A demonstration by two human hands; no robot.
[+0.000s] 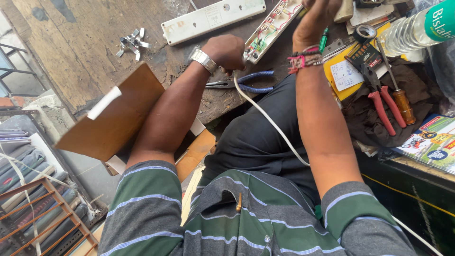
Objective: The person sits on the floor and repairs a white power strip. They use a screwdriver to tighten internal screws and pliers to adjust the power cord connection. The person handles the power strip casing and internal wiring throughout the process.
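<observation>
- Head view: the left hand point(226, 51) is curled shut at the near end of the opened power strip point(270, 29), right where the white cable point(270, 121) enters, seemingly pinning it so the exposed wiring faces up.
- The right hand point(318, 16) is up at the top edge, partly cut off; its fingers close over the strip's far side, though whether they pinch a tool I cannot tell.
- The strip lies slantwise on the worn wooden workbench point(85, 52), its separate white cover point(211, 19) just beside it.
- The cable trails off the bench and across the lap.
- Blue-handled pliers point(244, 83) lie just below the left hand, within easy reach.
- Red-handled pliers point(381, 102) and a screwdriver point(398, 95) rest on a dark cloth to the right, near a clear bottle point(407, 31).
- Small metal clips point(132, 42) sit well apart, at the left.
</observation>
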